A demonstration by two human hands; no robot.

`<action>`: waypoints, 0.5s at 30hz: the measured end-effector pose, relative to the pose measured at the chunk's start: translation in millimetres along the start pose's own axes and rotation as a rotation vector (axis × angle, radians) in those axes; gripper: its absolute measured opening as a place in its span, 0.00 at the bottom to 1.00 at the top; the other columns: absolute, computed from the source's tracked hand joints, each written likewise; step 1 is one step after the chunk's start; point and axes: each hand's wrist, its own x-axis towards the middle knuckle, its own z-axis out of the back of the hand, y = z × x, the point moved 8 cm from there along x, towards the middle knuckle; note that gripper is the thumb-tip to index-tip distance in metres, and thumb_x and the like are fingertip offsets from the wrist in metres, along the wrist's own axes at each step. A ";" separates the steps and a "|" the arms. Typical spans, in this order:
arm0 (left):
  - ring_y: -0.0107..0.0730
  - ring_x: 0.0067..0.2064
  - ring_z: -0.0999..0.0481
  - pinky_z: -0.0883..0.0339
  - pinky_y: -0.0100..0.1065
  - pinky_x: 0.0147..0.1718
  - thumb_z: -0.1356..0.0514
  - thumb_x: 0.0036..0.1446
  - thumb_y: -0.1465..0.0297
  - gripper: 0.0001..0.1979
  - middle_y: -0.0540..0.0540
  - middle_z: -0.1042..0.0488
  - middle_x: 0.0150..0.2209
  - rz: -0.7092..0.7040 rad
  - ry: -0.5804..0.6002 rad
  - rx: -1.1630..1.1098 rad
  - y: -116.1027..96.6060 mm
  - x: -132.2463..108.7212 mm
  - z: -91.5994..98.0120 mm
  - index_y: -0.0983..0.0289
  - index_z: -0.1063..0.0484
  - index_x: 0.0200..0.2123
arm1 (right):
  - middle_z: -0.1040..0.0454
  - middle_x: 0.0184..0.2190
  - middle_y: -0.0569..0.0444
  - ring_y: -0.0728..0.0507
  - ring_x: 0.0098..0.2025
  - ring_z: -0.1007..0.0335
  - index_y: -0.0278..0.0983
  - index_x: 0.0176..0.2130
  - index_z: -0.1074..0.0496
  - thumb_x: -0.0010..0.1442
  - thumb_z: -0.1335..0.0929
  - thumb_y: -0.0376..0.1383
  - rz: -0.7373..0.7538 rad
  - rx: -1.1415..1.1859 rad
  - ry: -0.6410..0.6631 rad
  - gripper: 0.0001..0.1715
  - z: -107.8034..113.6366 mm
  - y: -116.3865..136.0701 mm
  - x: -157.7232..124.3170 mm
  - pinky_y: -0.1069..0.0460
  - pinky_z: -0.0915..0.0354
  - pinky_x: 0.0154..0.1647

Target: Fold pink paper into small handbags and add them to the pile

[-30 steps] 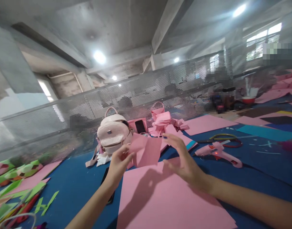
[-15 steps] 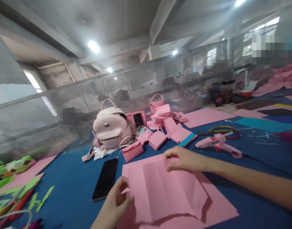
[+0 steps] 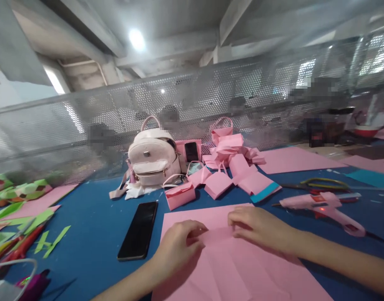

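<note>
A creased pink paper sheet point(image 3: 242, 267) lies on another pink sheet point(image 3: 195, 215) on the blue table. My left hand point(image 3: 179, 244) presses on the creased sheet's far edge with curled fingers. My right hand point(image 3: 257, 225) pinches the same edge a little to the right, fingers bent down on a folded strip of the paper. Both forearms reach in from the bottom of the view.
A black phone point(image 3: 138, 230) lies left of the sheets. Behind stand a pink backpack point(image 3: 152, 156), small pink paper bags point(image 3: 179, 195) and folded pink paper point(image 3: 229, 146). A pink glue gun point(image 3: 323, 205) and scissors point(image 3: 326, 184) lie right. Green scraps point(image 3: 38, 225) are at left. A mesh fence point(image 3: 85, 121) backs the table.
One second ago my left hand held the folded paper in the air. It was then spread flat on the pink sheet, and both hands have moved to its far edge.
</note>
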 end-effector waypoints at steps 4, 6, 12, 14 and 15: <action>0.39 0.41 0.27 0.34 0.38 0.41 0.40 0.52 0.76 0.13 0.54 0.25 0.37 -0.037 0.020 0.205 -3.9 -3.5 2.3 0.59 0.23 0.41 | 0.27 0.44 0.53 0.40 0.48 0.33 0.40 0.40 0.30 0.57 0.32 0.34 -0.101 0.098 -0.055 0.09 -2.7 -19.6 -9.2 0.48 0.39 0.49; 0.40 0.42 0.28 0.34 0.39 0.42 0.40 0.53 0.76 0.15 0.55 0.27 0.39 -0.057 0.030 0.241 0.3 -3.4 1.2 0.58 0.24 0.43 | 0.29 0.47 0.53 0.40 0.51 0.34 0.41 0.42 0.31 0.56 0.31 0.36 -0.177 0.191 -0.064 0.11 -6.0 -33.0 -13.3 0.47 0.40 0.53; 0.41 0.40 0.29 0.32 0.42 0.39 0.42 0.53 0.77 0.19 0.56 0.28 0.40 -0.244 -0.002 0.298 13.6 -1.1 -8.2 0.57 0.29 0.48 | 0.28 0.45 0.54 0.41 0.50 0.33 0.42 0.41 0.30 0.57 0.32 0.36 -0.280 0.308 -0.040 0.09 -13.6 -53.2 -15.7 0.46 0.40 0.56; 0.41 0.40 0.28 0.32 0.42 0.38 0.43 0.52 0.77 0.20 0.57 0.28 0.40 -0.313 -0.037 0.314 15.3 -0.8 -9.9 0.58 0.30 0.49 | 0.27 0.44 0.54 0.41 0.51 0.34 0.42 0.41 0.29 0.59 0.32 0.36 -0.275 0.288 -0.032 0.08 -13.6 -53.8 -14.5 0.46 0.40 0.56; 0.41 0.40 0.27 0.31 0.42 0.38 0.43 0.52 0.77 0.20 0.57 0.27 0.41 -0.345 -0.058 0.330 15.4 -0.7 -10.5 0.58 0.31 0.49 | 0.27 0.44 0.53 0.41 0.51 0.34 0.42 0.41 0.29 0.60 0.33 0.36 -0.262 0.270 -0.027 0.07 -13.9 -53.4 -14.0 0.46 0.39 0.56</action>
